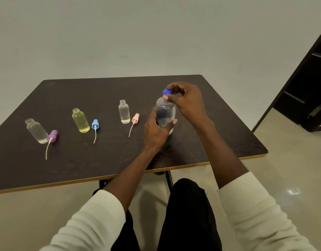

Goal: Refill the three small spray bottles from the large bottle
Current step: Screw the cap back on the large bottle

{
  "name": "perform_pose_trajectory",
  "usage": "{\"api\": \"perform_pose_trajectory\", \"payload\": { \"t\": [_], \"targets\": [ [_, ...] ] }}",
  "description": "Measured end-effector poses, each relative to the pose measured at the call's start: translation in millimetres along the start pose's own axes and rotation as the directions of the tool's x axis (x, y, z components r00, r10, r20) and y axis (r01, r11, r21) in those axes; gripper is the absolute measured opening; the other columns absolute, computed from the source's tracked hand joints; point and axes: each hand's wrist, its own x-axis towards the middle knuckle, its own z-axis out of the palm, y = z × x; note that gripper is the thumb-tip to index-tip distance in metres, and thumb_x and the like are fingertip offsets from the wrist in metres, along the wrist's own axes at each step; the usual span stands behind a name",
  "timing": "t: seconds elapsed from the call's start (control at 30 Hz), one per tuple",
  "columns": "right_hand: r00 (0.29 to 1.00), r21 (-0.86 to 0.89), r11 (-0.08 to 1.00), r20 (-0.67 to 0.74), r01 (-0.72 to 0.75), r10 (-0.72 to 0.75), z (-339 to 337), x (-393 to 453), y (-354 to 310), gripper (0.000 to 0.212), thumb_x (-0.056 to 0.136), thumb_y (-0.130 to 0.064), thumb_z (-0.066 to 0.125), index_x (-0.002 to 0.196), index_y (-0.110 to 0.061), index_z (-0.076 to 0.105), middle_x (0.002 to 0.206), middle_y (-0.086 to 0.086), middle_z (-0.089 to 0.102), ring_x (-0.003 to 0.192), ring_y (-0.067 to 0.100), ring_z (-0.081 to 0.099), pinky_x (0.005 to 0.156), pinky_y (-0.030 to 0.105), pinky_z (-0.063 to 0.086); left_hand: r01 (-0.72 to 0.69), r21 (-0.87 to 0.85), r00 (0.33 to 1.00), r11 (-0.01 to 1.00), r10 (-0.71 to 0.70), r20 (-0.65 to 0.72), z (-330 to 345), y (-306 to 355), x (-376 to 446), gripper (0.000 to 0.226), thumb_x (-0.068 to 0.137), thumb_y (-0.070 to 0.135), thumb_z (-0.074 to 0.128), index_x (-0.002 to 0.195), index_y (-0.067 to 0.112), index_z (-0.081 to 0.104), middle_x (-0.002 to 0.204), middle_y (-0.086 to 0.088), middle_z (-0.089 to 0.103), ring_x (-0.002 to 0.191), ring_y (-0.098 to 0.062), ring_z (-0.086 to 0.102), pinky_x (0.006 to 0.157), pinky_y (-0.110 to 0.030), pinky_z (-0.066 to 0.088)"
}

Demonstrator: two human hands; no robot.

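Gripping large bottle: left hand; right hand apparently pinching cap.

Large clear bottle, blue cap fitted, upright toward the table's right edge. Three small bottles, uncapped, upright in a row leftward; sprayer heads, purple, blue, pink, lie beside each.

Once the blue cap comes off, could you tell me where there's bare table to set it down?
Bare table lies right of the large bottle and along the near edge. Crowded: between the clear bottle and pink sprayer.
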Motion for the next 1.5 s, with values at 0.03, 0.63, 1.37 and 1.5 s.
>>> {"api": "perform_pose_trajectory", "payload": {
  "t": [0.03,0.63,1.37,1.5],
  "targets": [
    [1.0,-0.035,0.999,0.004,0.021,-0.02,0.5,-0.4,-1.4,0.025,0.075,-0.015,0.081,0.098,-0.012,0.073,0.092,0.0,0.072,0.082,0.008,0.064,0.074,0.015,0.051,0.0,-0.002,1.0,1.0,0.0,0.001,0.2,0.6,-0.4,0.075,0.083,0.034,0.083,0.147,0.027,0.043,0.13,0.021,0.051,0.111,0.027,0.045,0.088,0.005,0.035],
    [0.991,-0.256,0.966,0.136,0.04,-0.005,6.7,4.1,-7.6,0.045,0.074,-0.041,0.082,0.102,-0.013,0.06,0.092,-0.005,0.062,0.074,0.003,0.052,0.067,0.012,0.042,0.031,-0.016,0.999,0.999,-0.03,0.016,-1.6,2.6,-1.2,0.074,0.083,0.032,0.083,0.146,0.022,0.045,0.133,0.016,0.054,0.117,0.012,0.051,0.096,-0.004,0.039],
    [0.996,-0.017,1.0,0.086,0.002,0.0,8.5,-5.8,3.5,0.033,0.091,-0.018,0.067,0.124,-0.016,0.067,0.124,0.0,0.068,0.114,0.01,0.063,0.102,0.037,0.05,-0.01,-0.021,1.0,1.0,0.01,0.009,-0.9,-0.8,-0.4,0.071,0.083,0.032,0.083,0.142,0.027,0.045,0.132,0.017,0.053,0.112,0.023,0.047,0.089,0.001,0.039],
    [0.999,0.012,1.0,-0.044,-0.012,0.013,15.6,-7.8,2.6,0.03,0.077,-0.023,0.081,0.103,-0.015,0.071,0.097,-0.002,0.071,0.09,0.011,0.068,0.087,0.029,0.057,-0.027,-0.011,1.0,1.0,0.027,-0.008,-2.0,0.9,-0.4,0.064,0.082,0.031,0.084,0.131,0.043,0.044,0.122,0.026,0.056,0.112,0.019,0.051,0.089,-0.002,0.041]
  ]
}}
